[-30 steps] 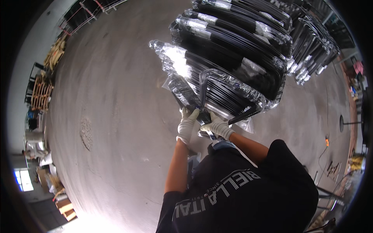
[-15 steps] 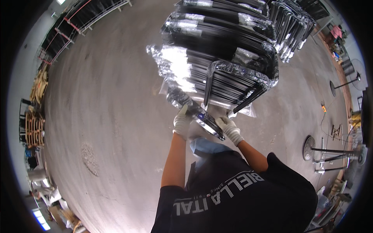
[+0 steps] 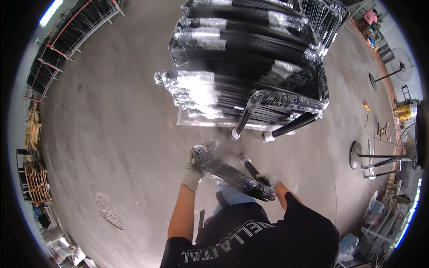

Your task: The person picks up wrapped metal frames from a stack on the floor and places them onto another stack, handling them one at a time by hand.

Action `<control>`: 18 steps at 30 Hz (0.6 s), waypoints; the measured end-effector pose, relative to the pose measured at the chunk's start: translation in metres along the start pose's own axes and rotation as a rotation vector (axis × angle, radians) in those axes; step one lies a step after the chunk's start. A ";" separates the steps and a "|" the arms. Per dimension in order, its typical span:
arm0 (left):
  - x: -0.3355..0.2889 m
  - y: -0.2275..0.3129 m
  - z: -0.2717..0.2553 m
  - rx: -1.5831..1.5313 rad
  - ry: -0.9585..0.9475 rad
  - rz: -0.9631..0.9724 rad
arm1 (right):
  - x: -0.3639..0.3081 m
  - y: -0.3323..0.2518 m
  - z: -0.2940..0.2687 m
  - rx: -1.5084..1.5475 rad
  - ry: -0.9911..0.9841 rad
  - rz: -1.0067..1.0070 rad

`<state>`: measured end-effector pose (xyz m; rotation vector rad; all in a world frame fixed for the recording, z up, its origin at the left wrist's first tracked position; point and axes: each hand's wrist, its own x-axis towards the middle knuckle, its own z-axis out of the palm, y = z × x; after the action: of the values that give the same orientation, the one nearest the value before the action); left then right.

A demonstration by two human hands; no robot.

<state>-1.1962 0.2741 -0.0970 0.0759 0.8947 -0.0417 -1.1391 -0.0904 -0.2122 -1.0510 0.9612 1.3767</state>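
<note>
A warehouse or factory hall is shown: a wide concrete floor (image 3: 111,134) is seen around plastic-wrapped stacked black chairs (image 3: 250,76), with wooden pallets (image 3: 35,181) stored far left of them.

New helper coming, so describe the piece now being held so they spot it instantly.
Start at the tall stack of plastic-wrapped black frames on the concrete floor. Just before it, two gloved hands, left and right, hold one long wrapped black piece, alone off the stack.

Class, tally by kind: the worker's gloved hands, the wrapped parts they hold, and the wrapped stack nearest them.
Gloved hands: 2, left hand and right hand
Held wrapped black part: 1
Nearest wrapped stack: 1
Total: 4
</note>
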 end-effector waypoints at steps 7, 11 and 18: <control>0.073 0.059 -0.039 0.396 0.088 -0.252 | -0.041 0.003 0.040 -0.034 0.225 0.001; 0.089 0.080 -0.011 0.926 0.179 -0.499 | -0.029 0.012 0.038 0.016 0.208 -0.022; 0.167 0.093 -0.040 1.648 0.440 -0.913 | 0.004 0.068 0.054 0.089 0.160 0.042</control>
<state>-1.1162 0.3697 -0.2480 1.2368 1.0493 -1.6663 -1.2109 -0.0424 -0.2019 -1.0915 1.1568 1.2861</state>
